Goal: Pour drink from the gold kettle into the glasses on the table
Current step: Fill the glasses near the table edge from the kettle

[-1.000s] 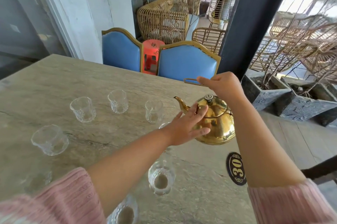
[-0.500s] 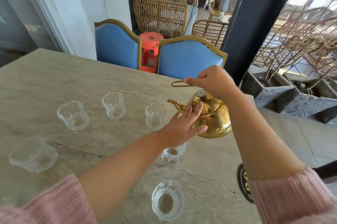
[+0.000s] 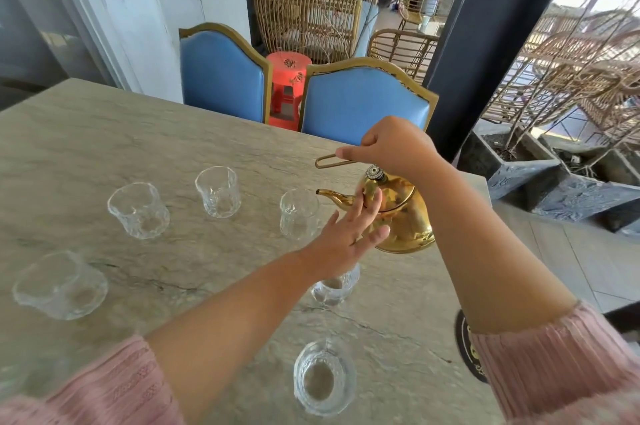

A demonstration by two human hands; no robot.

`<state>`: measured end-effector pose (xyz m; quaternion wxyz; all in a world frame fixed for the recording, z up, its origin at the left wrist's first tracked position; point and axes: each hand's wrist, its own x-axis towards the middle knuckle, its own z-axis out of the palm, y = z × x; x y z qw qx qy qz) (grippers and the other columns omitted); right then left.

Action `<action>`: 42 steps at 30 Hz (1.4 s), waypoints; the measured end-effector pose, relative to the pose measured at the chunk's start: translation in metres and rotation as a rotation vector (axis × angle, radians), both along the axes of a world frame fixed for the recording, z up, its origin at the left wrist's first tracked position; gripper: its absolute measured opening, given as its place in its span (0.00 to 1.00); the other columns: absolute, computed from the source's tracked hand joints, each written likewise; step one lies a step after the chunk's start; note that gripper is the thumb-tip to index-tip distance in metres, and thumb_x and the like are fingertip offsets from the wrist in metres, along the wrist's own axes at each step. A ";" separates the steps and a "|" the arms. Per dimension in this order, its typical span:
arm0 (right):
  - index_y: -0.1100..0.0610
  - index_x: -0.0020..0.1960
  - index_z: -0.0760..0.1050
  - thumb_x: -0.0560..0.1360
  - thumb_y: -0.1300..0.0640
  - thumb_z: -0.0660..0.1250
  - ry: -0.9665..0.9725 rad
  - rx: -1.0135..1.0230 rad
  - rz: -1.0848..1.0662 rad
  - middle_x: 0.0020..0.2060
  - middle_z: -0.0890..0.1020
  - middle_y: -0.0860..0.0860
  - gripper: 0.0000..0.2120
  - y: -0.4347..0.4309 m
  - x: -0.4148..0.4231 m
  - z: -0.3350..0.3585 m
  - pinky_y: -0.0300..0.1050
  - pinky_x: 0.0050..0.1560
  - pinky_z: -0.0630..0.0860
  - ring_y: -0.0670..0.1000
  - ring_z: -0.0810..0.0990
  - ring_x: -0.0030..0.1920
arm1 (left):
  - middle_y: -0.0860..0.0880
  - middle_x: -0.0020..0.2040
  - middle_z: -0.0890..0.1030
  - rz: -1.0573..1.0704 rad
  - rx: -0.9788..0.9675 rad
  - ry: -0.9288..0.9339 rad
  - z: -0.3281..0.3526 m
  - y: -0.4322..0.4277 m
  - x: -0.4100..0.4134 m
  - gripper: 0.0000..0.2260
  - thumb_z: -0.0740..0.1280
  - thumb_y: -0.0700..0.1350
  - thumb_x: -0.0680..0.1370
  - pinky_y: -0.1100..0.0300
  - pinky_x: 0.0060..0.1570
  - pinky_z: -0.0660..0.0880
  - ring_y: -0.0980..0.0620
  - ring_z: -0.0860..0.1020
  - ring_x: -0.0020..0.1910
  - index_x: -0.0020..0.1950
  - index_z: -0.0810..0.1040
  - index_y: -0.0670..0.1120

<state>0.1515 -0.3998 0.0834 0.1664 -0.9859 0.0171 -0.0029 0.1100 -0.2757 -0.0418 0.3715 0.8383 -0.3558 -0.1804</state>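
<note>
The gold kettle (image 3: 403, 217) hangs above the stone table (image 3: 104, 147), tilted with its spout pointing left toward a clear glass (image 3: 299, 213). My right hand (image 3: 394, 146) grips the kettle's wire handle from above. My left hand (image 3: 349, 234) is flat, fingers spread, touching the kettle's side near the lid. Several clear glasses stand on the table: one at far centre (image 3: 218, 191), one left of it (image 3: 138, 210), one at the left edge (image 3: 60, 284), one under my left wrist (image 3: 334, 288) and a near one (image 3: 323, 376).
Two blue chairs (image 3: 360, 102) stand at the table's far side, a red stool (image 3: 287, 78) behind them. A black round number tag (image 3: 467, 345) lies at the table's right edge. Stone planters (image 3: 519, 161) and rattan chairs stand beyond on the right.
The kettle has been lifted and tipped with its spout toward the glass left of it. My left hand stayed on its side. The view shifted, so the glasses sit lower right.
</note>
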 end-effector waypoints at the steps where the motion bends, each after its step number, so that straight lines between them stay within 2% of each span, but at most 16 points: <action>1: 0.55 0.24 0.62 0.71 0.36 0.67 -0.002 -0.008 0.004 0.21 0.62 0.47 0.29 0.001 -0.001 0.001 0.42 0.26 0.57 0.47 0.60 0.23 | 0.50 0.77 0.36 0.003 0.000 0.004 0.001 0.000 -0.001 0.28 0.46 0.62 0.79 0.52 0.73 0.35 0.65 0.40 0.69 0.74 0.34 0.60; 7: 0.55 0.24 0.62 0.71 0.37 0.67 -0.012 -0.022 0.026 0.21 0.61 0.48 0.29 0.005 -0.004 0.003 0.41 0.26 0.56 0.47 0.59 0.23 | 0.48 0.77 0.36 0.003 -0.003 -0.001 0.000 0.002 -0.003 0.29 0.43 0.65 0.76 0.52 0.73 0.35 0.67 0.43 0.67 0.73 0.33 0.61; 11: 0.55 0.23 0.64 0.71 0.37 0.67 -0.009 -0.036 0.035 0.21 0.63 0.47 0.28 0.008 -0.004 0.003 0.41 0.26 0.57 0.47 0.61 0.23 | 0.49 0.78 0.36 -0.002 -0.034 -0.015 -0.003 0.002 -0.003 0.30 0.42 0.69 0.73 0.52 0.73 0.35 0.75 0.42 0.62 0.70 0.32 0.64; 14: 0.55 0.24 0.64 0.71 0.36 0.66 -0.004 -0.049 0.042 0.21 0.63 0.48 0.28 0.010 -0.003 0.002 0.42 0.27 0.58 0.47 0.61 0.24 | 0.48 0.78 0.36 0.006 -0.029 -0.012 -0.003 0.003 -0.004 0.31 0.42 0.70 0.72 0.51 0.74 0.35 0.69 0.47 0.65 0.70 0.32 0.63; 18: 0.55 0.24 0.63 0.71 0.37 0.66 0.003 -0.066 0.054 0.21 0.62 0.48 0.29 0.012 -0.004 0.004 0.42 0.26 0.57 0.47 0.60 0.23 | 0.48 0.78 0.36 0.008 -0.038 -0.003 -0.003 0.003 -0.004 0.32 0.42 0.69 0.73 0.50 0.74 0.35 0.67 0.42 0.67 0.72 0.33 0.62; 21: 0.55 0.24 0.61 0.71 0.37 0.67 -0.007 -0.071 0.056 0.21 0.61 0.48 0.29 0.013 -0.006 0.006 0.42 0.26 0.56 0.48 0.59 0.23 | 0.49 0.78 0.35 0.012 -0.055 0.008 -0.002 0.003 -0.005 0.32 0.42 0.69 0.73 0.51 0.74 0.35 0.69 0.44 0.65 0.72 0.33 0.63; 24: 0.55 0.23 0.62 0.71 0.37 0.67 -0.008 -0.078 0.058 0.21 0.62 0.48 0.29 0.015 -0.005 0.007 0.42 0.26 0.57 0.48 0.60 0.24 | 0.49 0.77 0.35 0.012 -0.057 -0.001 -0.001 0.003 -0.005 0.32 0.41 0.70 0.72 0.53 0.73 0.34 0.69 0.41 0.65 0.72 0.33 0.63; 35: 0.54 0.23 0.64 0.71 0.36 0.66 -0.015 -0.092 0.078 0.21 0.63 0.48 0.28 0.018 -0.005 0.009 0.42 0.27 0.59 0.48 0.62 0.24 | 0.49 0.78 0.35 0.002 -0.095 -0.024 -0.003 0.003 -0.005 0.30 0.40 0.72 0.71 0.52 0.73 0.35 0.84 0.36 0.57 0.69 0.31 0.66; 38: 0.55 0.23 0.64 0.71 0.36 0.66 -0.018 -0.100 0.078 0.21 0.63 0.48 0.28 0.019 -0.006 0.008 0.42 0.27 0.58 0.48 0.62 0.25 | 0.49 0.78 0.35 0.007 -0.087 -0.026 -0.002 0.003 -0.005 0.31 0.40 0.72 0.71 0.52 0.73 0.35 0.79 0.36 0.60 0.69 0.31 0.66; 42: 0.54 0.24 0.65 0.71 0.36 0.66 -0.023 -0.114 0.081 0.22 0.63 0.49 0.28 0.020 -0.006 0.008 0.42 0.28 0.60 0.49 0.64 0.26 | 0.48 0.78 0.36 0.019 -0.082 -0.021 0.001 0.004 -0.007 0.33 0.40 0.71 0.71 0.54 0.72 0.34 0.68 0.40 0.67 0.70 0.32 0.63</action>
